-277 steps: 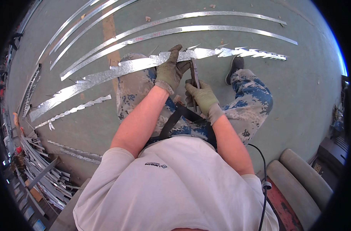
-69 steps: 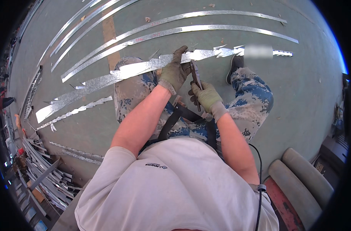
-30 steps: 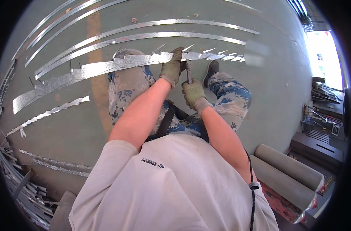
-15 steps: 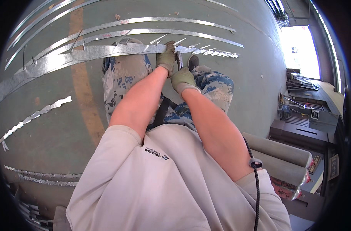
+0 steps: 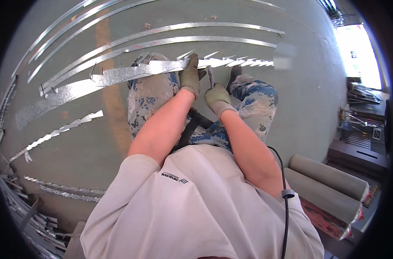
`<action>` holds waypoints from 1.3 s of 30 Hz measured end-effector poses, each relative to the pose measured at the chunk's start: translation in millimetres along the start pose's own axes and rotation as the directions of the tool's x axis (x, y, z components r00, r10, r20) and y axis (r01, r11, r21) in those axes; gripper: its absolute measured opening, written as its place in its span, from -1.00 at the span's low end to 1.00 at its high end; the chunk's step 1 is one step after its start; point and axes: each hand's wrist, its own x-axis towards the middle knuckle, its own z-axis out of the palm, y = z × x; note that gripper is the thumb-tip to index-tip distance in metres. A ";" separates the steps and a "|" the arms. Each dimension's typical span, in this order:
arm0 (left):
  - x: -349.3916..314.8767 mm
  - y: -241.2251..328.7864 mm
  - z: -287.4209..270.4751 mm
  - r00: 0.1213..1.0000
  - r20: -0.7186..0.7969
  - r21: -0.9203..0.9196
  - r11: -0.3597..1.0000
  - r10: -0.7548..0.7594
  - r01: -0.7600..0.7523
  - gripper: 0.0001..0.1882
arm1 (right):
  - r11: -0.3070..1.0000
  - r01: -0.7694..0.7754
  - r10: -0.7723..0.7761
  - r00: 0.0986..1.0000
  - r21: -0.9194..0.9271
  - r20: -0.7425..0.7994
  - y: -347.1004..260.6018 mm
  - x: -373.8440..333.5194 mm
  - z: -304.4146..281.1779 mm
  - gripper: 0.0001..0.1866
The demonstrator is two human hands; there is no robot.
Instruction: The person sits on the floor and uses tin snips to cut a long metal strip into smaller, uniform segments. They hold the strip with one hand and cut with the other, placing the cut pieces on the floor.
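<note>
Presumably part-worked, one long silvery sheet-metal strip (image 5: 162,67) with raised tabs is at centre, fingers of left hand (image 5: 190,77) gripping it, those of right hand (image 5: 216,96) closed round a slim grey metal tool (image 5: 211,77); flat silvery strips (image 5: 205,39), far floor (image 5: 313,95), apparently unworked.

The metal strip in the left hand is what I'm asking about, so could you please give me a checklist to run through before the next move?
1. Left hand gripping the metal strip: ok.
2. Right hand holding the hand tool: ok.
3. Both hands gloved: ok.
4. Strip edge free of pointed tabs near the hands: not ok.
5. Strip resting on the left leg: cannot tell; it crosses above the knee.
</note>
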 end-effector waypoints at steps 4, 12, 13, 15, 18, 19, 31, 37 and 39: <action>-5.4 10.5 0.2 0.999 0.008 0.058 0.998 -0.040 0.040 -0.61 | 0.993 0.080 -0.081 0.997 0.089 0.009 27.4 8.6 6.6 -0.52; -7.3 15.2 -4.9 0.994 0.107 0.112 0.993 0.023 -0.035 -0.55 | 0.697 -0.074 -0.243 0.912 0.713 0.332 58.5 3.4 10.9 -0.58; -7.1 15.9 -4.9 0.992 0.125 0.104 0.994 0.025 -0.038 -0.53 | 0.666 -0.066 -0.267 0.909 0.743 0.319 59.1 5.3 13.0 -0.59; -6.4 15.2 -6.3 0.986 0.165 0.080 0.996 0.027 -0.041 -0.51 | 0.669 -0.039 -0.307 0.895 0.742 0.324 63.5 15.7 22.0 -0.59; -9.0 16.0 -5.6 0.987 0.159 0.090 0.995 0.031 -0.046 -0.50 | 0.680 0.031 -0.391 0.861 0.732 0.327 63.7 28.9 28.8 -0.56; -10.1 16.6 -5.1 0.989 0.147 0.101 0.994 0.032 -0.047 -0.50 | 0.683 0.059 -0.422 0.846 0.728 0.326 63.6 31.0 30.6 -0.53; -2.7 17.2 -19.3 0.976 0.215 0.110 0.992 0.041 -0.065 -0.45 | 0.620 0.051 -0.457 0.834 0.783 0.308 66.0 41.8 46.3 -0.56; -1.7 19.6 -19.9 0.975 0.223 0.046 0.999 -0.009 -0.001 -0.45 | 0.644 -0.086 -0.383 0.824 0.761 0.417 60.7 38.0 28.7 -0.58; -0.4 19.3 -21.1 0.972 0.233 -0.002 1.000 -0.026 0.027 -0.45 | 0.634 -0.118 -0.372 0.820 0.764 0.435 60.0 38.0 25.9 -0.57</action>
